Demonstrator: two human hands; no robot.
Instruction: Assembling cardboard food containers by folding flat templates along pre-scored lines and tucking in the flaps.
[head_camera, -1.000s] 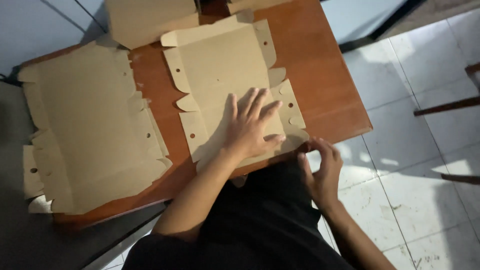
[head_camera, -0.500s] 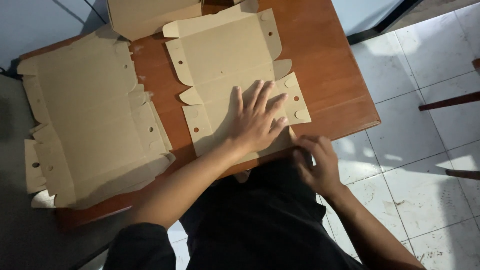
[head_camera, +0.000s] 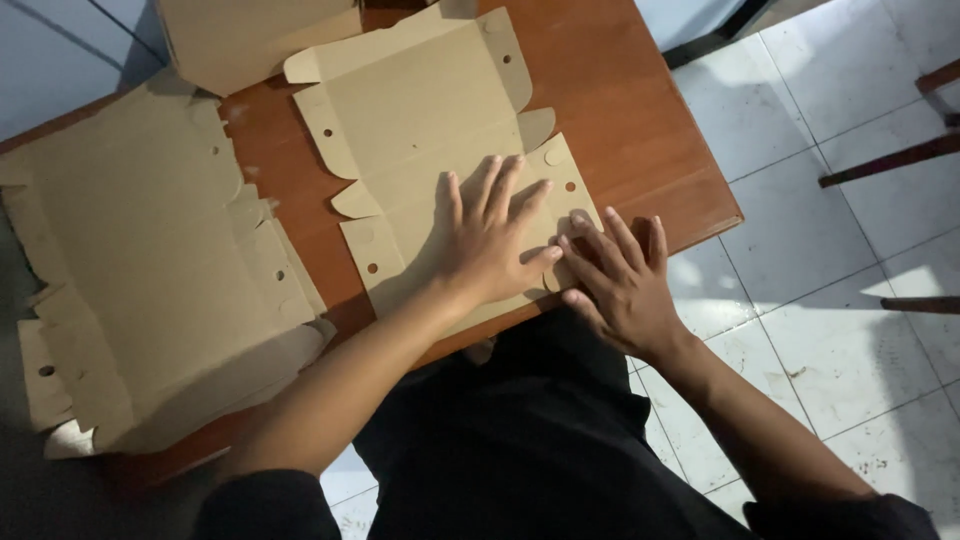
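A flat, die-cut brown cardboard box blank (head_camera: 420, 110) lies unfolded on a reddish-brown wooden table (head_camera: 640, 130). My left hand (head_camera: 490, 235) presses flat on the blank's near panel, fingers spread. To its right, my right hand (head_camera: 620, 280) rests with fingers apart on the blank's near right corner flap and the table edge. Neither hand grips anything.
A stack of several similar cardboard blanks (head_camera: 150, 280) covers the left part of the table and overhangs its edge. Another cardboard piece (head_camera: 250, 35) lies at the far edge. White floor tiles (head_camera: 830, 230) and dark chair legs (head_camera: 890, 160) are on the right.
My right hand came up from below the table edge onto the blank's near right corner. My left hand stayed pressed on the near panel. The camera view shifted closer.
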